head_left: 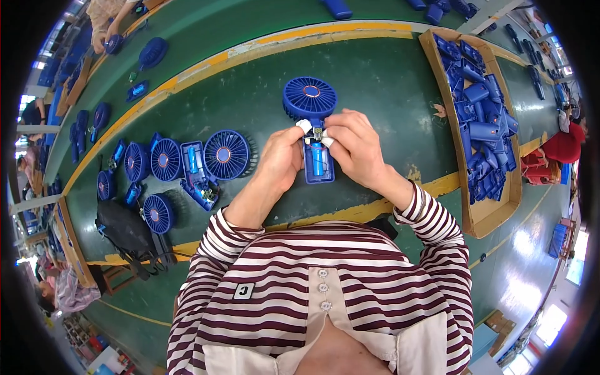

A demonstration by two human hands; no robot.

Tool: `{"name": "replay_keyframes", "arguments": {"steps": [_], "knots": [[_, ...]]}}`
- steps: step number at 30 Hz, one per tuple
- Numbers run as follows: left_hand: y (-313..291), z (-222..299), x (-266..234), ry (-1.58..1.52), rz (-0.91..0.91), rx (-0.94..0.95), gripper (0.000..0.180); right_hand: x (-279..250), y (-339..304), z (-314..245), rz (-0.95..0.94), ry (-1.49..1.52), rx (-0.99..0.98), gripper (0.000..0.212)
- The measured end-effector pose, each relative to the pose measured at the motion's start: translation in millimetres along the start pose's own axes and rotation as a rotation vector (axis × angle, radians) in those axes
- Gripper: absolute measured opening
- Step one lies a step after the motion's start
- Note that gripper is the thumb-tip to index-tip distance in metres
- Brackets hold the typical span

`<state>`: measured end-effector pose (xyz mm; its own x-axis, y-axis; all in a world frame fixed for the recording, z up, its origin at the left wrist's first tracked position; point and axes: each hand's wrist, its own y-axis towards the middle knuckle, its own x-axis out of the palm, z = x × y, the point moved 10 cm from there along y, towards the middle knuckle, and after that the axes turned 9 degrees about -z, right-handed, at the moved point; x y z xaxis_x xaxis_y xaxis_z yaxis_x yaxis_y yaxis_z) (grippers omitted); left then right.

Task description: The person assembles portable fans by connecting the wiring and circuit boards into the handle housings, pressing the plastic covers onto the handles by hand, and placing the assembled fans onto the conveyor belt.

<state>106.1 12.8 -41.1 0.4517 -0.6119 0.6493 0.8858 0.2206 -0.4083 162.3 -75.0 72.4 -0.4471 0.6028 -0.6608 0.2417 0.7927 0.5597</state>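
Working from my left across the green counter [387, 81], I see a cluster of blue fans [187, 161] lying flat, several round grilles side by side with one opened handle among them, and a black bag [128, 230] at the near edge below them. Between that cluster and my hands is a bare strip of counter, enough room to shift sideways. A yellow stripe [281, 40] curves along the far side, and another runs along the near edge just past my wrists.

My left hand [280, 159] is curled, thumb and fingertips pinched on the left side of the fan [310, 100] at its neck. The fan lies flat in the middle of the counter, round grille pointing away from me, copper-coloured hub at its centre. Its handle is open toward me, showing a blue cylindrical cell inside and a small board near the neck. Something small and white shows at my fingertips there; I cannot tell what it is. My right hand [356, 147] is likewise closed on the handle's right side, touching it.

Further right, well apart, a cardboard tray [481, 219] holds a heap of blue handle shells [481, 119].
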Motion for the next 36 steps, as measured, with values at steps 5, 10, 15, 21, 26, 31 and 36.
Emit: {"name": "replay_keyframes", "arguments": {"steps": [5, 10, 15, 21, 26, 31, 36], "knots": [[-7, 7, 17, -0.017, -0.059, -0.055, 0.028, -5, 12, 9, -0.032, 0.202, 0.114, 0.012], [-9, 9, 16, -0.066, -0.043, -0.042, 0.03, 4, 14, 9, -0.124, 0.192, 0.108, 0.012], [-8, 9, 14, -0.049, -0.078, -0.054, 0.031, 8, 14, 9, -0.154, 0.218, 0.153, 0.012], [-10, 8, 6, -0.097, -0.027, -0.029, 0.03, 12, 11, 7, -0.154, 0.188, 0.111, 0.012], [-13, 6, 5, -0.08, -0.014, -0.05, 0.028, 12, 8, 9, -0.107, 0.208, 0.116, 0.012], [-10, 2, 0, -0.065, -0.046, -0.049, 0.028, 14, 7, 11, -0.117, 0.214, 0.125, 0.012], [-9, -1, -2, -0.062, -0.057, -0.052, 0.027, 14, 9, 1, -0.141, 0.134, 0.039, 0.017]]}}
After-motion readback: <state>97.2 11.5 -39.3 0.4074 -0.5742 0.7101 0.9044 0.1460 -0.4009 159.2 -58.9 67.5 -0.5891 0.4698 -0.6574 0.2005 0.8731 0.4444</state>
